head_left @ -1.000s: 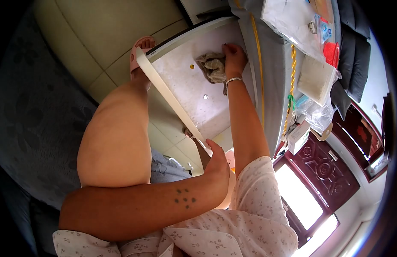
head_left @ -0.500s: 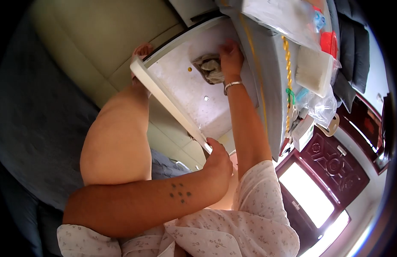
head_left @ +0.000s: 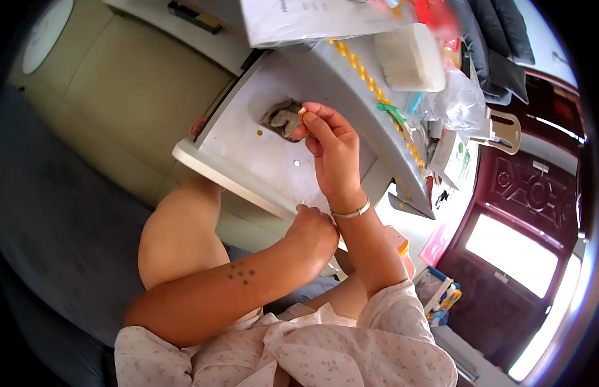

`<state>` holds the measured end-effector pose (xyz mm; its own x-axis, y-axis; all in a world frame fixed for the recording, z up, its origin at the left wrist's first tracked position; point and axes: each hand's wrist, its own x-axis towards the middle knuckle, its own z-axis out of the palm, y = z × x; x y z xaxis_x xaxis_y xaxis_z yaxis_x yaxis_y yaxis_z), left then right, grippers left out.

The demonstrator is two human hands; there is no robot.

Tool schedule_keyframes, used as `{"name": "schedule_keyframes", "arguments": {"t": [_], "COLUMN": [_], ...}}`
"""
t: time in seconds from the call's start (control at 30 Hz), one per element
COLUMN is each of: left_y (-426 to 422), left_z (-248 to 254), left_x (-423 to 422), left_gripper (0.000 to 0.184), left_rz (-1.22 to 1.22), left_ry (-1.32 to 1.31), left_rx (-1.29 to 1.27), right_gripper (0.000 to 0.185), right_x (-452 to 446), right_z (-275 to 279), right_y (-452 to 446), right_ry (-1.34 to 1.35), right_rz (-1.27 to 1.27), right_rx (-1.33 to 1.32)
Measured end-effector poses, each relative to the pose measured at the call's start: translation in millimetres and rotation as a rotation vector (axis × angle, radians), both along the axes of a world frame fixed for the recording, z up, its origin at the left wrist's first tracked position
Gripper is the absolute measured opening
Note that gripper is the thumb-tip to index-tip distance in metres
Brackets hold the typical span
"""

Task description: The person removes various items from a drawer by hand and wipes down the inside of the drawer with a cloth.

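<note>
My right hand (head_left: 335, 151) is raised over an open white drawer (head_left: 238, 151), thumb and forefinger pinching a small yellowish-white piece (head_left: 303, 111) too tiny to name. Just behind those fingertips lies a crumpled grey-beige cloth (head_left: 280, 122) on the drawer bottom. A small yellow round bit (head_left: 259, 133) and a shiny whitish bit (head_left: 297, 163) also rest there. My left hand (head_left: 314, 235) is curled over the near end of the drawer's front panel; its fingers are partly hidden.
Above the drawer, a grey-covered tabletop carries a plastic package (head_left: 312, 19), a white container (head_left: 412, 58), a clear plastic bag (head_left: 457, 100) and a twisted yellow cord (head_left: 361, 68). A bare leg (head_left: 186, 226) is beside the drawer front. A dark red door (head_left: 532, 193) stands at right.
My right hand has lifted away from the cloth and now pinches a small piece. My left hand stays at the drawer front. The whole view has shifted.
</note>
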<state>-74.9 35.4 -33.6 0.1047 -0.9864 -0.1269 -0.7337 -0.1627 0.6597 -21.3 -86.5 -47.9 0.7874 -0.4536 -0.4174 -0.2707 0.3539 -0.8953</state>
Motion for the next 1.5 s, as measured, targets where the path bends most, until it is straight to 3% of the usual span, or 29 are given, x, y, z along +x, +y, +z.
{"name": "schedule_keyframes", "arguments": {"t": [0.03, 0.13, 0.17, 0.23, 0.37, 0.47, 0.6, 0.7, 0.77, 0.93, 1.03, 1.07, 1.17, 1.2, 1.23, 1.3, 1.33, 1.37, 1.43, 1.47, 1.5], "left_y": [1.0, 3.6, 3.3, 2.8, 1.7, 3.5, 4.1, 3.4, 1.8, -0.5, -6.6, -7.9, -11.4, -11.7, -10.8, -6.6, -8.4, -9.3, -11.1, -10.6, -9.5], "left_z": [-0.2, -4.9, -6.2, -7.3, -6.4, -6.7, -9.5, -10.0, -11.1, -4.9, 4.9, 10.1, 4.1, 12.7, 14.1, 16.0, 16.2, 14.7, 9.5, 8.4, 9.6], "left_x": [-0.7, -7.0, -8.1, -8.8, -4.1, -5.9, -9.4, -13.4, -14.6, -15.4, -9.6, -9.2, -25.0, -13.8, -11.3, -11.4, -12.3, -17.1, -22.3, -19.6, -13.8], "left_gripper": [0.009, 0.009, 0.009, 0.009, 0.009, 0.009, 0.01, 0.009, 0.009, 0.009, 0.019, 0.034, 0.047, 0.052, 0.052, 0.054, 0.054, 0.054, 0.047, 0.047, 0.042], "left_rz": [-0.009, 0.017, 0.008, 0.019, -0.047, -0.028, -0.036, -0.032, -0.032, -0.03, -0.119, -0.173, -0.172, -0.262, -0.245, -0.239, -0.233, -0.226, -0.182, -0.177, -0.237], "left_ry": [0.005, -0.019, -0.025, -0.032, -0.028, -0.028, -0.055, -0.076, -0.093, -0.086, -0.045, -0.073, -0.13, -0.128, -0.126, -0.119, -0.112, -0.098, -0.206, -0.204, -0.229], "left_rx": [0.008, -0.04, -0.044, -0.073, -0.044, -0.049, -0.051, -0.044, -0.03, 0.029, 0.169, 0.226, 0.299, 0.338, 0.335, 0.302, 0.333, 0.336, 0.348, 0.354, 0.328], "right_gripper": [0.016, 0.014, 0.014, 0.011, 0.011, 0.011, 0.015, 0.023, 0.026, 0.038, 0.044, 0.041, 0.039, 0.034, 0.034, 0.032, 0.032, 0.029, 0.029, 0.032, 0.033], "right_x": [2.8, 11.3, 16.1, 25.4, 35.2, 33.0, 14.8, -16.6, -25.0, -21.5, -13.1, -7.3, 7.6, 15.9, 22.5, 36.4, 44.1, 53.0, 82.2, 102.0, 113.6], "right_z": [8.7, 25.9, 30.0, 39.9, 35.9, 34.5, 37.7, 13.2, -20.2, -102.8, -150.9, -162.6, -182.3, -172.8, -171.4, -170.6, -181.6, -202.4, -212.4, -214.2, -211.2], "right_y": [-0.9, -11.1, -19.2, -32.3, -49.3, -50.2, -32.9, -15.9, -11.5, -30.1, -42.9, -48.2, -64.0, -66.2, -70.1, -77.5, -90.1, -108.0, -109.2, -104.9, -90.2], "right_ry": [-0.017, -0.167, -0.17, 0.015, 0.171, 0.02, -0.086, -0.134, -0.108, 0.011, 0.124, 0.048, 0.115, 0.108, 0.098, 0.198, 0.197, 0.225, 0.228, 0.245, 0.277], "right_rz": [-0.015, -0.104, -0.114, -0.085, 0.004, -0.025, -0.136, 0.088, 0.358, 0.692, 0.821, 0.798, 0.812, 0.785, 0.799, 0.423, 0.439, 0.487, 0.516, 0.484, 0.43], "right_rx": [-0.006, -0.56, -0.564, -1.066, -1.286, -1.399, -1.234, -1.015, -1.1, -1.475, -1.412, -1.422, -1.443, -1.287, -1.293, -1.048, -1.047, -1.619, -2.19, -1.76, -1.496]}}
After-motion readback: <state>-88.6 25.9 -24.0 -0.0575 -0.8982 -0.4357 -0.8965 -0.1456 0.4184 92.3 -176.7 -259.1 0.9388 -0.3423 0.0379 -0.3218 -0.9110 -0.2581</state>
